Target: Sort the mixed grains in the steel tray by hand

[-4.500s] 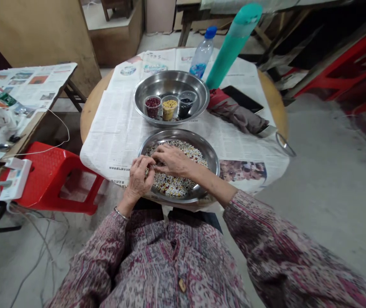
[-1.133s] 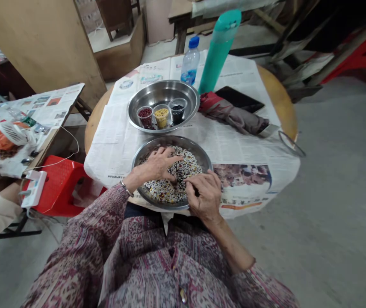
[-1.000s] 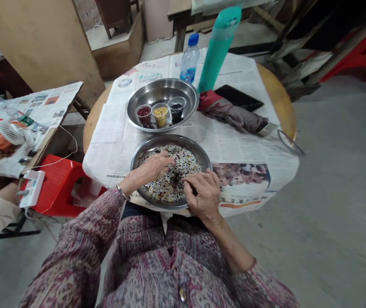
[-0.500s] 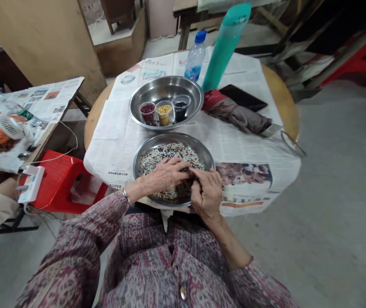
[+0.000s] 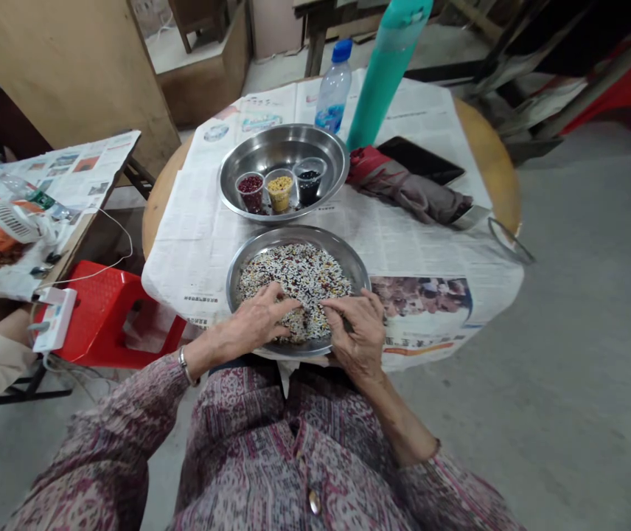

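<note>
A shallow steel bowl (image 5: 231,274) in front of me holds a speckled mix of grains (image 5: 296,269), mostly white with black, dark red and yellow bits. Over its near left part my left hand (image 5: 263,317) rests with thumb and fingers apart, touching the mix. At the right, my right hand (image 5: 357,328) has its fingers curled and its index fingertip near the thumb; whatever lies between them is too small to name. Behind stands a larger steel basin (image 5: 285,136) with three clear cups: dark red beans (image 5: 250,193), yellow kernels (image 5: 279,190) and black beans (image 5: 309,186).
Newspaper (image 5: 183,228) covers the round table. A water bottle (image 5: 333,88), a tall teal bottle (image 5: 387,74), a folded umbrella (image 5: 404,188) and a dark tablet-like slab (image 5: 423,160) stand or lie behind. Left are a red stool (image 5: 102,313), a power strip (image 5: 54,318) and another person's arm.
My left hand has drawn back left and toward me, away from the right hand, uncovering more grains. My right hand stays nearly in place. The view has shifted slightly.
</note>
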### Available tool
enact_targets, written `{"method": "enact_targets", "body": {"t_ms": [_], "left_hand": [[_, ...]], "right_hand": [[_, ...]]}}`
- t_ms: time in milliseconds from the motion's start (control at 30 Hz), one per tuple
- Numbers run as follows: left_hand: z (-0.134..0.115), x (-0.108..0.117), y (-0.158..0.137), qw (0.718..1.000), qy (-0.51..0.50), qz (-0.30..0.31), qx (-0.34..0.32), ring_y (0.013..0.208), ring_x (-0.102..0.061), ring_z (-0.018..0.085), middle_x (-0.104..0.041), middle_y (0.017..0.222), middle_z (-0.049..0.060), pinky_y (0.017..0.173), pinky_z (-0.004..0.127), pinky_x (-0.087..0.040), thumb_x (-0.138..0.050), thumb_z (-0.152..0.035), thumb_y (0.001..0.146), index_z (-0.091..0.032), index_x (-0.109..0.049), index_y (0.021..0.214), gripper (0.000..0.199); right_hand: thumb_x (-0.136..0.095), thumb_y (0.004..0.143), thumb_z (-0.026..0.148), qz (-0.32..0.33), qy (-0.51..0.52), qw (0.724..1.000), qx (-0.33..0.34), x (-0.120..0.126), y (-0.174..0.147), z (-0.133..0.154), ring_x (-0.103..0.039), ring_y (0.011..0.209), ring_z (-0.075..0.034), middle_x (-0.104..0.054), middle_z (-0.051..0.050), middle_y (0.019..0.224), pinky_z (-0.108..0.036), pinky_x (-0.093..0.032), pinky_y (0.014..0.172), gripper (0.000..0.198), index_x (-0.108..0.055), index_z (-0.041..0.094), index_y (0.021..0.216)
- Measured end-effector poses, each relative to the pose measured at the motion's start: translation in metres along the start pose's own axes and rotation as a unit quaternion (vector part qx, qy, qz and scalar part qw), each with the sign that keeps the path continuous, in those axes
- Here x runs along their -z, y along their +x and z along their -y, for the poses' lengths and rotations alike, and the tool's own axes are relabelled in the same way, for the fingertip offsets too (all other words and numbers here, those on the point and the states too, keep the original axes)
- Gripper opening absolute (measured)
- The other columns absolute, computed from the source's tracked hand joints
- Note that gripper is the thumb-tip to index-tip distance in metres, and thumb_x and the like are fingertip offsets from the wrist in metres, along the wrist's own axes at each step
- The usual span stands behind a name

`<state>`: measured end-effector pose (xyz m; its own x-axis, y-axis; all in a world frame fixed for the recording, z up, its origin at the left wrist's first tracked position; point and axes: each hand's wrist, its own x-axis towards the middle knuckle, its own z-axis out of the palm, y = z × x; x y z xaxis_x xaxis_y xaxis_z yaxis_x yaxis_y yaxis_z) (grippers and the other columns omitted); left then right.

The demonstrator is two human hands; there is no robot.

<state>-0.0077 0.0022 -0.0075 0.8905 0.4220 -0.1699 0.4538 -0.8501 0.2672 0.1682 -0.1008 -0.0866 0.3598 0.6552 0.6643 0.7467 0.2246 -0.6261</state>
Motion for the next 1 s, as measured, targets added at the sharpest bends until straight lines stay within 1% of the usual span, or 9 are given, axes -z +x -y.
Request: {"method": "enact_targets", "body": {"t_ms": [67, 167, 300, 400, 600, 700, 767, 833, 1000], "left_hand": [[-0.006, -0.008, 0.013, 0.999, -0.023, 0.012, -0.037, 0.101, -0.057, 0.017, -0.054, 0.114, 0.006, 0.088, 0.030, -0.051, -0.052, -0.019, 0.099, -0.021, -0.058, 0.120, 0.022], [-0.008, -0.015, 0.042, 0.995, -0.017, -0.008, -0.096, 0.098, -0.057, 0.016, -0.058, 0.107, 0.006, 0.089, 0.029, -0.050, -0.042, -0.012, 0.100, -0.018, -0.061, 0.110, 0.022], [-0.001, -0.011, 0.073, 0.988, 0.056, -0.094, -0.112, 0.123, -0.047, 0.025, -0.055, 0.132, 0.008, 0.102, 0.040, -0.046, -0.052, -0.019, 0.099, -0.019, -0.061, 0.119, 0.022], [0.009, -0.003, 0.084, 0.984, 0.108, -0.102, -0.101, 0.129, -0.044, 0.027, -0.053, 0.140, 0.006, 0.103, 0.044, -0.045, -0.053, -0.022, 0.099, -0.023, -0.061, 0.124, 0.026], [0.032, 0.013, 0.060, 0.985, 0.139, -0.100, 0.026, 0.108, -0.055, 0.022, -0.062, 0.120, 0.008, 0.092, 0.035, -0.049, -0.042, -0.015, 0.102, -0.018, -0.064, 0.116, 0.026], [0.031, 0.015, 0.030, 0.984, 0.119, -0.103, 0.086, 0.109, -0.054, 0.023, -0.059, 0.121, 0.009, 0.090, 0.034, -0.051, -0.051, -0.028, 0.102, -0.018, -0.064, 0.114, 0.020], [0.024, 0.012, 0.013, 0.988, 0.095, -0.090, 0.080, 0.113, -0.052, 0.026, -0.055, 0.125, 0.010, 0.092, 0.037, -0.051, -0.060, -0.039, 0.098, -0.019, -0.060, 0.121, 0.031], [0.013, 0.005, 0.003, 0.995, 0.058, -0.063, 0.045, 0.116, -0.051, 0.026, -0.052, 0.127, 0.010, 0.093, 0.037, -0.051, -0.064, -0.040, 0.095, -0.022, -0.055, 0.129, 0.039], [-0.007, -0.012, 0.022, 0.999, 0.008, -0.010, -0.047, 0.102, -0.057, 0.017, -0.057, 0.113, 0.006, 0.085, 0.028, -0.052, -0.044, -0.013, 0.101, -0.021, -0.059, 0.121, 0.026]], "right_hand": [[-0.058, 0.091, 0.018, -0.001, -0.004, 1.000, 0.005, 0.000, -0.001, 0.000, -0.065, 0.079, -0.016, -0.073, 0.001, 0.084, -0.043, -0.042, 0.104, 0.015, -0.070, 0.025, 0.097], [-0.055, 0.092, 0.016, -0.007, -0.019, 1.000, 0.004, -0.002, -0.002, -0.001, -0.066, 0.086, -0.018, -0.074, -0.002, 0.093, -0.044, -0.043, 0.103, 0.020, -0.068, 0.024, 0.105], [-0.052, 0.091, 0.015, -0.041, -0.014, 0.999, -0.013, -0.005, -0.005, -0.002, -0.065, 0.097, -0.021, -0.072, -0.007, 0.101, -0.047, -0.046, 0.103, 0.026, -0.064, 0.023, 0.113], [-0.052, 0.090, 0.013, -0.043, -0.009, 0.999, -0.017, -0.005, -0.006, -0.004, -0.066, 0.097, -0.020, -0.072, -0.006, 0.100, -0.048, -0.048, 0.103, 0.025, -0.066, 0.023, 0.108], [-0.057, 0.087, 0.009, -0.069, 0.035, 0.997, -0.005, -0.003, -0.003, -0.003, -0.068, 0.087, -0.016, -0.071, -0.001, 0.091, -0.048, -0.050, 0.104, 0.023, -0.070, 0.025, 0.098], [-0.059, 0.088, 0.009, -0.075, 0.045, 0.996, -0.011, -0.002, 0.000, 0.000, -0.070, 0.086, -0.016, -0.073, -0.001, 0.091, -0.049, -0.050, 0.107, 0.022, -0.070, 0.025, 0.099], [-0.060, 0.089, 0.012, -0.074, 0.039, 0.996, -0.021, -0.002, 0.000, 0.001, -0.071, 0.086, -0.017, -0.074, -0.001, 0.091, -0.051, -0.049, 0.108, 0.019, -0.070, 0.025, 0.099], [-0.059, 0.091, 0.014, -0.070, 0.034, 0.997, -0.029, -0.003, -0.002, 0.001, -0.072, 0.086, -0.018, -0.075, -0.002, 0.089, -0.053, -0.048, 0.109, 0.018, -0.070, 0.025, 0.101], [-0.052, 0.094, 0.012, -0.062, 0.039, 0.997, -0.017, -0.003, -0.005, -0.002, -0.072, 0.087, -0.017, -0.076, -0.002, 0.088, -0.053, -0.046, 0.111, 0.030, -0.068, 0.026, 0.116]]}}
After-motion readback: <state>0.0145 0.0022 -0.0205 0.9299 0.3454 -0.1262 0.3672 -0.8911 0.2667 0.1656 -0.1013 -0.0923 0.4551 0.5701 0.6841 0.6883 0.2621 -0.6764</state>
